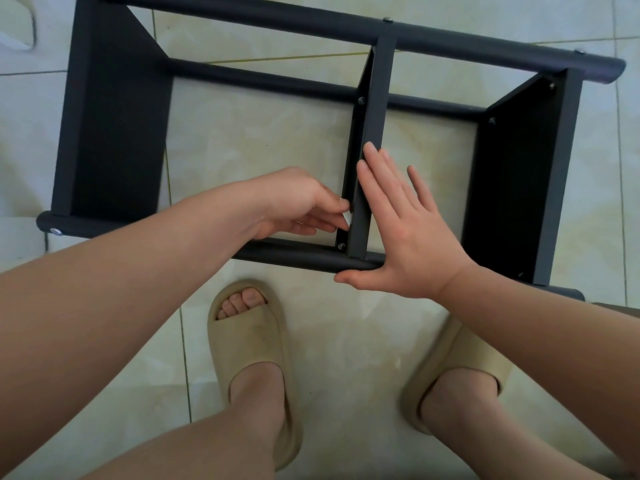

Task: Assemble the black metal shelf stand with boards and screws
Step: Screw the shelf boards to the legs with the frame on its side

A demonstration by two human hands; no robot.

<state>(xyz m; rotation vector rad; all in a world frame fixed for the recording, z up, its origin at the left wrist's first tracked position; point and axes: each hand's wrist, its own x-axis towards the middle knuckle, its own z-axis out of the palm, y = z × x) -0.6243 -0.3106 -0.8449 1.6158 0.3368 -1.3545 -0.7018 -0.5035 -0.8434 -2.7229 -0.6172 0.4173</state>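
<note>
The black metal shelf stand (346, 29) lies on its side on the tiled floor, with black tubes running left to right and three black boards between them. My right hand (405, 237) lies flat and open against the right face of the middle board (372, 126), thumb under the near tube (298, 256). My left hand (298, 206) reaches in from the left, fingertips pinched on a small pale thing (347, 218) at the board's left face. Screws (341, 245) sit in the board's bracket near the tube. What the pale thing is cannot be told.
My feet in beige slippers (249, 344) stand on the floor just in front of the near tube. A large left board (110, 126) and a right board (519, 188) close the frame's ends. A white object (17, 26) lies at the top left corner.
</note>
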